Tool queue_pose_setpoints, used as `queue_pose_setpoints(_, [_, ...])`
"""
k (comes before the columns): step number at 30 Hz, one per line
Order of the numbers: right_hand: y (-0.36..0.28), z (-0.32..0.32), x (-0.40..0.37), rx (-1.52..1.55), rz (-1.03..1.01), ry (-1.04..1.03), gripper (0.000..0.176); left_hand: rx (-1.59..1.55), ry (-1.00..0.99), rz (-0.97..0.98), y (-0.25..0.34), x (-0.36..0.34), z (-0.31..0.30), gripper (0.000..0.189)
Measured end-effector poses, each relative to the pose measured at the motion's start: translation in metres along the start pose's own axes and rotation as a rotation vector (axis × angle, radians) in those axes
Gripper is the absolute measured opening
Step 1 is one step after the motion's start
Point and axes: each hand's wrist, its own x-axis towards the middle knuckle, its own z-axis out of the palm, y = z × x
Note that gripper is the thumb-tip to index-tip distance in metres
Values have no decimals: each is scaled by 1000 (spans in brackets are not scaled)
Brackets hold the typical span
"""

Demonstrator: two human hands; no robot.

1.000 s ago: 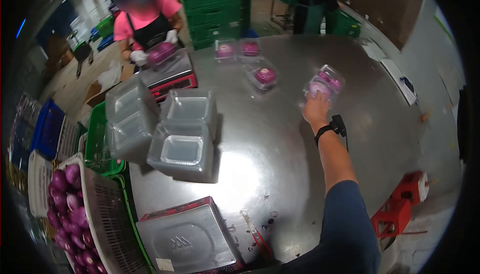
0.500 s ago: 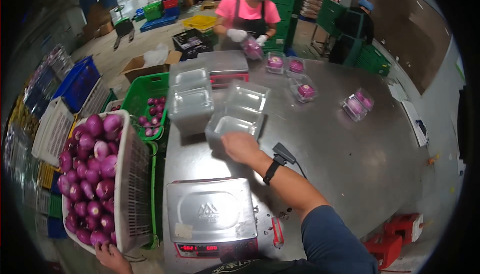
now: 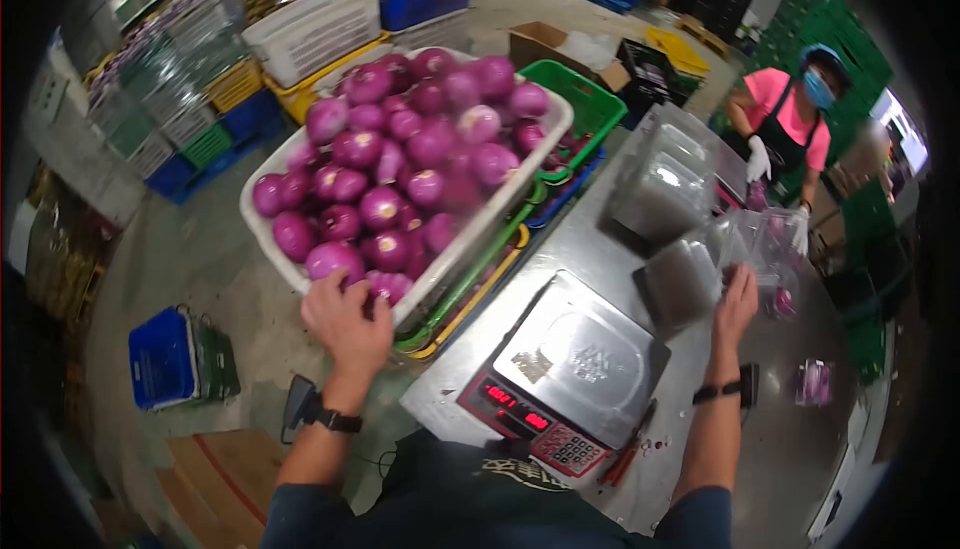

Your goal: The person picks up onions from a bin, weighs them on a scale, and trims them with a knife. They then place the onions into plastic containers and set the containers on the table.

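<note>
My left hand [image 3: 347, 327] reaches over the near rim of a white crate [image 3: 283, 261] heaped with red onions [image 3: 381, 206]. Its fingers are apart, their tips touching the closest onions. Over the metal table, my right hand [image 3: 737, 301] is closed on the edge of a clear plastic clamshell box [image 3: 742, 237], beside a short stack of such boxes [image 3: 683, 281]. Part of that grip is hidden behind the fingers. A taller stack of boxes [image 3: 663, 189] stands just beyond. Between my arms is a scale [image 3: 580, 354] with a lit red display.
A co-worker in pink [image 3: 785, 114] with white gloves works across the metal table [image 3: 775, 429], near packed onions [image 3: 782, 301]. Another packed box [image 3: 814, 383] lies to the right. A green crate [image 3: 590, 99] adjoins the table; a blue crate [image 3: 160, 359] stands on the floor.
The view has swung left toward the onion crate. My left hand has moved from the crate's outer edge onto the onions. My right hand now has a clear box raised off the stack.
</note>
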Motion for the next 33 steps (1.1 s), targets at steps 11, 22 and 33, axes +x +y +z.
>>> queue_pose_setpoints(11, [-105, 3, -241, -267, -386, -801, 16, -80, -185, 41, -58, 60, -30, 61])
queue_pose_setpoints(22, [-143, -7, -252, -119, -254, -582, 24, -340, -463, -127, -70, 86, -19, 68])
queue_pose_setpoints(33, [-230, 32, -235, 173, -460, -621, 96, -2095, -946, -822, 70, 21, -34, 67])
